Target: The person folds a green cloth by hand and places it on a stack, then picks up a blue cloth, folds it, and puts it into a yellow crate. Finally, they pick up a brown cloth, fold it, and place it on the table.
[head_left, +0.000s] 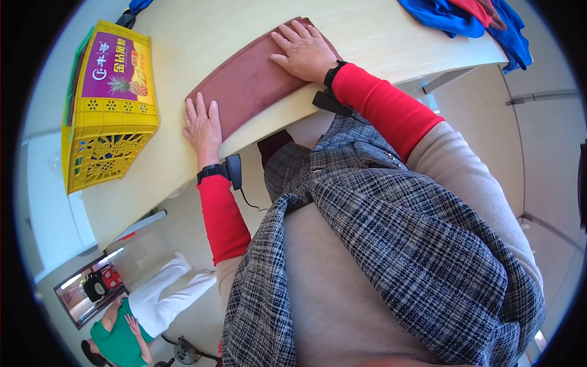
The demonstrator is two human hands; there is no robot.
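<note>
Your left hand (203, 125) and right hand (306, 52) lie spread flat on the folded maroon cloth (254, 82), upper centre of the pale wooden desk (183, 37); folding looks nearly finished.

The cloth (251, 82) is a dark reddish-brown piece of soft, matte fabric, folded flat into a long rectangle with neat straight sides. It lies on the pale wooden bench (183, 37), close along its near edge and roughly parallel to it. One short end sits under the left hand (203, 125), which rests flat partly on the cloth and partly on the bench. The other end lies under the right hand (304, 50), pressed palm down with fingers spread. The surface looks smooth, without visible wrinkles.
</note>
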